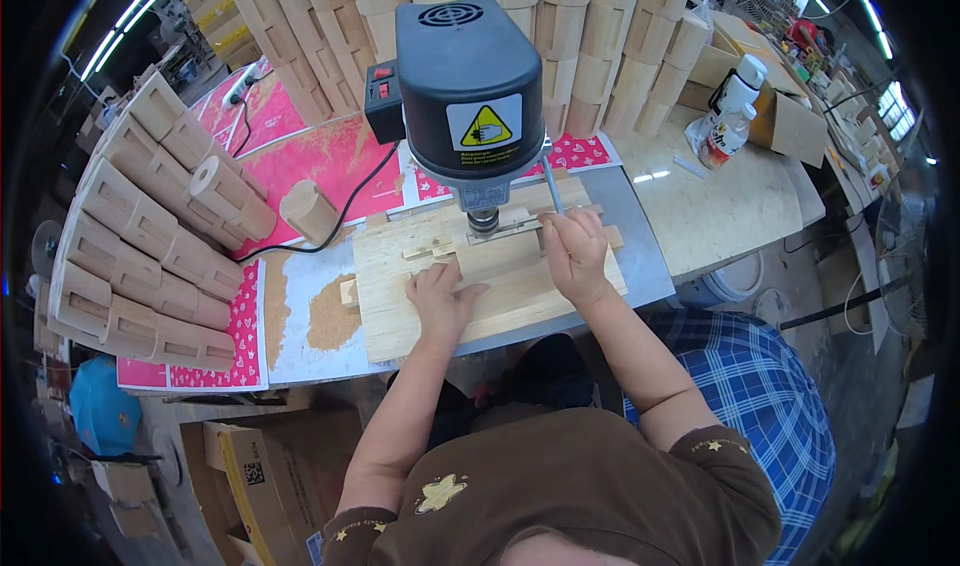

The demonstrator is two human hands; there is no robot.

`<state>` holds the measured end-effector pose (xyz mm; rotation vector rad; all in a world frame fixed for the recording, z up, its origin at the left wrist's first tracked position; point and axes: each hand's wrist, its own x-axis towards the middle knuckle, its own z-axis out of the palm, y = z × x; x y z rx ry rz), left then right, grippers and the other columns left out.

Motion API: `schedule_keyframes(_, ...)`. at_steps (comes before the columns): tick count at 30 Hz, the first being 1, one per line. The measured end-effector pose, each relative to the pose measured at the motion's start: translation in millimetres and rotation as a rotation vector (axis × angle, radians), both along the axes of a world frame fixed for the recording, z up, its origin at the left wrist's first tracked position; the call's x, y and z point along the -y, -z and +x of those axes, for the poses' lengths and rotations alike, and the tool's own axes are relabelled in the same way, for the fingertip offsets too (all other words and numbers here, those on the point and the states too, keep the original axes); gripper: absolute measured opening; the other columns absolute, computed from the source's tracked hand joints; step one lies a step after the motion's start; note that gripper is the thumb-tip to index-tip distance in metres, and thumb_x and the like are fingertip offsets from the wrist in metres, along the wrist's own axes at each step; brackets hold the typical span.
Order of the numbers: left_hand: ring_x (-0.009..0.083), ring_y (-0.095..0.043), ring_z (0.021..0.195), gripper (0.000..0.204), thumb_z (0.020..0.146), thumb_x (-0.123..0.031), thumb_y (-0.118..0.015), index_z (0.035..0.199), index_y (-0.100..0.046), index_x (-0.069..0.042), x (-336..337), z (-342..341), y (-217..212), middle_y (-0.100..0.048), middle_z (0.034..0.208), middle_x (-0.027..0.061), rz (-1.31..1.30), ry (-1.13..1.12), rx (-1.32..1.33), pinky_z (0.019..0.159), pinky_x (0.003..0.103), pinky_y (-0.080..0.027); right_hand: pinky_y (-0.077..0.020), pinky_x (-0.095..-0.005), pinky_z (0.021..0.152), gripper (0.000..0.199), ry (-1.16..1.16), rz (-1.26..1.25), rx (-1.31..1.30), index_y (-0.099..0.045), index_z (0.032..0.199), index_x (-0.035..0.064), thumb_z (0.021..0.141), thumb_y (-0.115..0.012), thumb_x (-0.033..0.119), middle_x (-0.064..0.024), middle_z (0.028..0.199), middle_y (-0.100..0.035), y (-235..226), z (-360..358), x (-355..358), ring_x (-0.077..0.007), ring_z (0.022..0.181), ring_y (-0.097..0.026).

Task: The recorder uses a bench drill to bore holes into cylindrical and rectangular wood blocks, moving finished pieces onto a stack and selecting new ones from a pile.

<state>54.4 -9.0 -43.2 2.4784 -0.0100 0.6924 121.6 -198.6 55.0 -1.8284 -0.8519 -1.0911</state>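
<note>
A bench drill press (468, 96) with a dark housing stands in front of me, its chuck (484, 222) low over a pale wooden block (500, 258). My right hand (578, 254) is closed round the lower end of the press's metal feed lever (552, 181). My left hand (443, 298) lies on the wooden base board (400, 332), fingers and thumb apart, beside the block's left end. Small wooden strips (428, 250) sit behind that hand. The drill tip is too hidden to make out.
Stacked wooden pieces with slots (150, 256) line the left, with more stacks (610, 56) behind the press. A loose wooden piece (308, 213) stands near a black cable (352, 206). Sawdust (334, 314) covers part of the bench. Bottles (728, 134) and a cardboard box (790, 116) stand right.
</note>
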Motion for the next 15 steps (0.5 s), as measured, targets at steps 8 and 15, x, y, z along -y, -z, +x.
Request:
schedule_keyframes(8, 0.0214, -0.051, 0.084, 0.042, 0.058, -0.028, -0.079, 0.095, -0.066, -0.014, 1, -6, -6, -0.055, 0.077, 0.0014, -0.025, -0.038, 0.008, 0.084, 0.038, -0.029, -0.0351, -0.0362, 0.049, 0.016, 0.019, -0.011, 0.009, -0.052, 0.064, 0.0043, 0.078, -0.061, 0.006, -0.0087, 0.054, -0.045, -77, -10, 5, -0.0276, 0.047, -0.045)
schedule_keyframes(15, 0.0209, -0.052, 0.085, 0.040, 0.059, -0.026, -0.079, 0.096, -0.067, -0.015, 3, -4, -7, -0.057, 0.078, 0.0012, -0.068, -0.011, -0.011, 0.085, 0.038, -0.028, -0.0421, -0.0362, 0.056, 0.030, 0.211, -0.035, -0.307, -0.056, 0.073, 0.0014, 0.089, -0.052, 0.026, -0.0160, 0.061, -0.054, -158, 76, -23, -0.0279, 0.060, -0.057)
